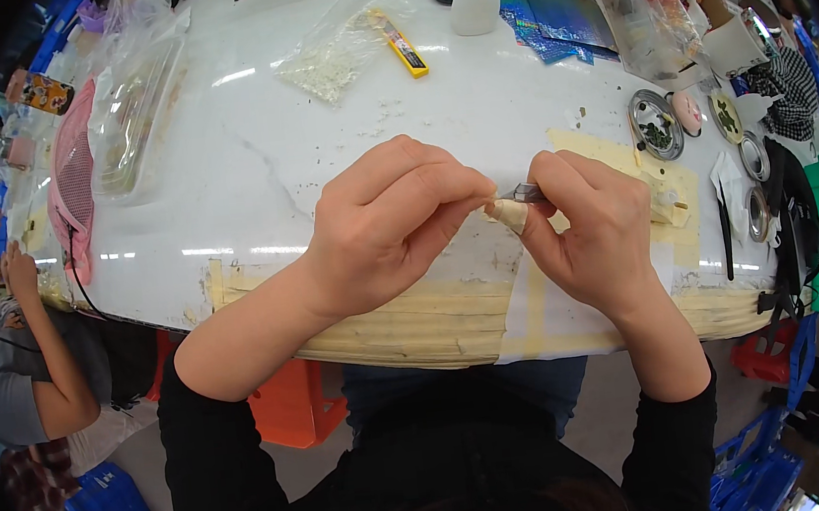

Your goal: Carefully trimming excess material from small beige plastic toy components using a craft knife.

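My left hand (pixel 391 219) is closed in a pinch above the table's front part, its fingertips meeting those of my right hand. Whatever sits in that pinch is too small to make out. My right hand (pixel 594 221) grips a small grey metal blade (pixel 525 192) between bent forefinger and thumb, its tip pointing toward the left fingertips. Beige tape (pixel 509 213) wraps the end of the right thumb. Under the right hand lie a white sheet (pixel 585 312) and a pale yellow sheet (pixel 681 177).
A clear bag of small white pieces (pixel 330 69) and a slim yellow case (pixel 400 47) lie farther back. A white squeeze bottle (pixel 476 1) stands near blue shiny sheets (pixel 559 15). Round metal dishes (pixel 656 125) and black tweezers (pixel 726 232) sit at right. Another person (pixel 32 365) works at left.
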Motion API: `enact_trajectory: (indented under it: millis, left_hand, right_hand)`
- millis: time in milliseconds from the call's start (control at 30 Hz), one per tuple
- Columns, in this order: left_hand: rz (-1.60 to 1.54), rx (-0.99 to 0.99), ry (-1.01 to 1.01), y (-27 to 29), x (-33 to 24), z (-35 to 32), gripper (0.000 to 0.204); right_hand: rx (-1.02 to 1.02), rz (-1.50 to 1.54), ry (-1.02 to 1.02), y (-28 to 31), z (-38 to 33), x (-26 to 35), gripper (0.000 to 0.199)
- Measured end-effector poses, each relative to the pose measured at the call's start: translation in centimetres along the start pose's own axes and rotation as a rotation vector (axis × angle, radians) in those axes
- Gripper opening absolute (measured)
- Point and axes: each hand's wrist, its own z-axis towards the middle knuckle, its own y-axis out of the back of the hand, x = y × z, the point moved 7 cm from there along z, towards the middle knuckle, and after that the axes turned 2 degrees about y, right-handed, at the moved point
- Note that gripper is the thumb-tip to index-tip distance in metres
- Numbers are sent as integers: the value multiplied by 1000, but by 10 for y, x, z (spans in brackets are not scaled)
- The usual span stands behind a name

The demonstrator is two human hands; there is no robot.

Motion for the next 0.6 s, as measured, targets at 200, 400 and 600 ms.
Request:
enact_trajectory:
  millis: [200, 400, 600]
  left_hand:
    - [-851, 96, 734, -20, 42, -18, 10]
    - [-1137, 164, 930, -32, 47, -24, 12]
    - [-1199, 174, 959, -34, 47, -25, 12]
  right_hand:
    - [-19, 21, -6, 2, 1, 0, 43]
    - [-24, 43, -12, 3, 1, -3, 46]
    - [-33, 78, -21, 3, 2, -2, 44]
